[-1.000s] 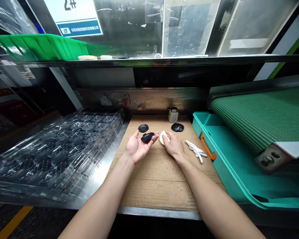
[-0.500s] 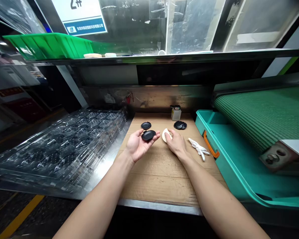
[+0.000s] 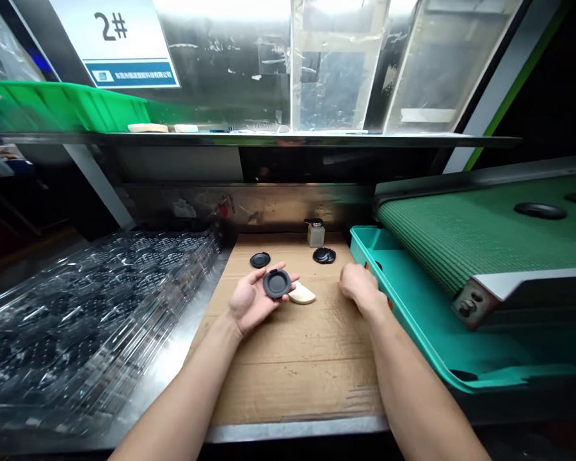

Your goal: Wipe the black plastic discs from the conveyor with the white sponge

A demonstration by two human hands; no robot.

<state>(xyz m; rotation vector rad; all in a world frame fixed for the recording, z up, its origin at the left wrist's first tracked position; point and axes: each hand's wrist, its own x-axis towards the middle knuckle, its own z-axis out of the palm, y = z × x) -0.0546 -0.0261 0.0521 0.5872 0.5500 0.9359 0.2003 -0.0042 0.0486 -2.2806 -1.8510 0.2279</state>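
Note:
My left hand (image 3: 250, 302), palm up, holds a round black plastic lid (image 3: 277, 282), its recessed face up and a small tab on the rim. A cream half-round sponge pad (image 3: 302, 294) lies on the cardboard (image 3: 292, 384) right beside those fingertips. My right hand (image 3: 358, 282) is curled closed at the cardboard's right edge, next to the teal tray; its fingers point away, so what they grip is hidden. Another black lid (image 3: 260, 259) lies behind my left hand. Several black pieces (image 3: 324, 255) lie in a small pile at the back.
A small square bottle with a dark top (image 3: 315, 234) stands at the back. Clear plastic trays (image 3: 91, 320) are stacked at left. On the right are a teal tray (image 3: 413, 333) and a green conveyor belt (image 3: 451, 224) carrying black round parts (image 3: 540, 210). A shelf holds a green bin (image 3: 62, 105).
My right hand has let go of the sponge pad and moved right, over where a crumpled white cloth or glove lay. The lid in my left hand has tilted towards me. The view has shifted right.

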